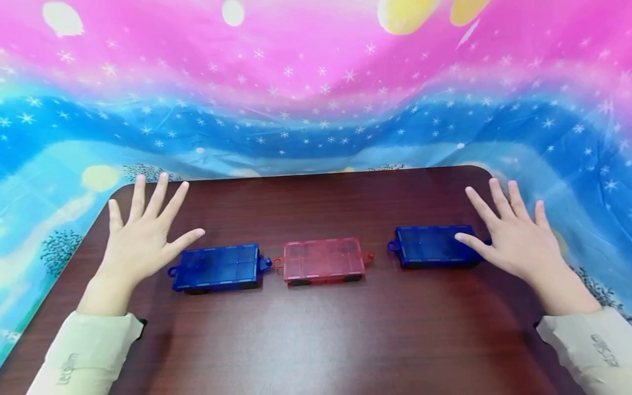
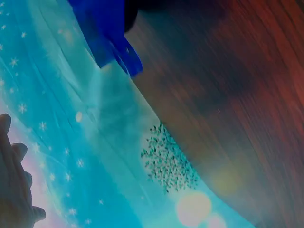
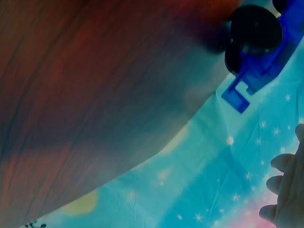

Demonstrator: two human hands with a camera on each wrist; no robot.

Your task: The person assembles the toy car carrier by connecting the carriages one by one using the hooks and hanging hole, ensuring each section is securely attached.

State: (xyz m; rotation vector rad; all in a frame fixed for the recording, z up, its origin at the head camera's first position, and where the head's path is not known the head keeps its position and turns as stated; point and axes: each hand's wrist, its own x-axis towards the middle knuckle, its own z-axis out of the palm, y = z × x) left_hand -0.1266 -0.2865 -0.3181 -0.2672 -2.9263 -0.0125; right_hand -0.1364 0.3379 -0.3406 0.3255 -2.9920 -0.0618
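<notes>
Dark wood surface (image 1: 316, 340) carried 3 toy cars in a row: blue car (image 1: 217, 267) at left, pink car (image 1: 323, 259) in the middle, 2nd blue car (image 1: 429, 246) at right. Left hand (image 1: 143, 236) was spread flat beside the 1st; right hand (image 1: 513, 236) was spread, thumb over the 2nd.

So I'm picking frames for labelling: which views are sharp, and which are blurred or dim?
Head view: sharp and evenly lit, soft sheen on the table. Left wrist view: dim and blurred, the blue car smeared. Right wrist view: soft too, the other blue car out of focus.
</notes>
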